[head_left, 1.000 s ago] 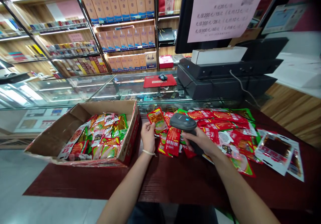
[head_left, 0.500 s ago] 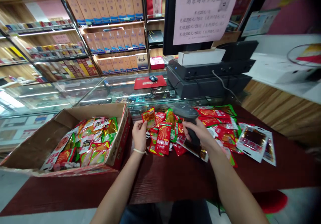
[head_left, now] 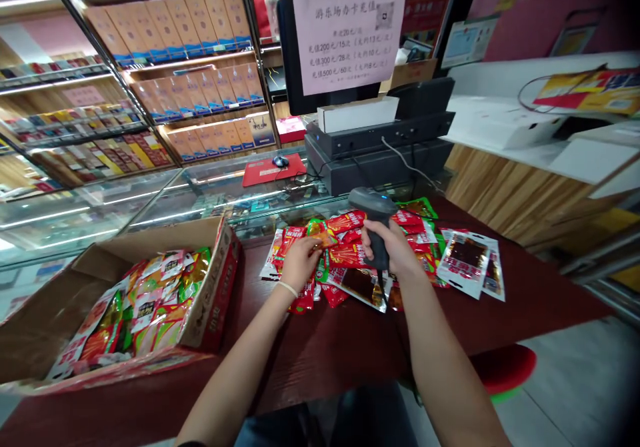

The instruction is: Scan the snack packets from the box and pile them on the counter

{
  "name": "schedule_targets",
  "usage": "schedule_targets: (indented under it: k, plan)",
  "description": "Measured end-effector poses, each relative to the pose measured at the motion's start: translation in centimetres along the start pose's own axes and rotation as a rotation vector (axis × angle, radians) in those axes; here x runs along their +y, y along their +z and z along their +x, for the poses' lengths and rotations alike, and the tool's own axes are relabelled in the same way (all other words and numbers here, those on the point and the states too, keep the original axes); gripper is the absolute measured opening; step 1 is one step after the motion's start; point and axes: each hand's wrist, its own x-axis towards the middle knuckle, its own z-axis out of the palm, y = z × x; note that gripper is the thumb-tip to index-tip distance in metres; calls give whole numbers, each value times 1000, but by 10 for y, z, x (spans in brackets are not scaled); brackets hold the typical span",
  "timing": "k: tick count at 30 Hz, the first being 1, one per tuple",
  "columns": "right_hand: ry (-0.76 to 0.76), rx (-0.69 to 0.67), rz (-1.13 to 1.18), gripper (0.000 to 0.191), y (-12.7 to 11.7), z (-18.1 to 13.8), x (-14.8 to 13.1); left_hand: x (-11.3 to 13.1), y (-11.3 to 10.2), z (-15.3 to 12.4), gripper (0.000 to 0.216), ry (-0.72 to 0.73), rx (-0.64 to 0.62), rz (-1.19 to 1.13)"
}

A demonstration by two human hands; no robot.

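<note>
Bright streaks (head_left: 145, 194) glare across the glass counter (head_left: 205, 197).

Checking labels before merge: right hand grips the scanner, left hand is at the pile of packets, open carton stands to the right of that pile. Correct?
One fix: the open carton stands to the left of the pile of packets, per the head view. The right hand does grip the scanner, and the left hand is at the pile.

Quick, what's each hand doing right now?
Left hand: fingers at a snack packet; grip cannot be told.
Right hand: closed around the scanner.
</note>
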Motion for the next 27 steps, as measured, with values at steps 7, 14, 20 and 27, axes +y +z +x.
schedule_targets:
  k: [7,14,20,27]
  plan:
    - [1,-39,16,29,3,-1,2,-3,-3,-8,27,-74,4,-84]
    - [22,-84,-52,29,33,-7,-7,22,-43,-11,15,-132,241,-338]
    - [35,-235,-49,19,84,-11,-26,39,-112,-25,17,-51,435,-273]
    - [104,-406,-40,24,162,-9,-24,9,-215,-66,19,-46,511,2]
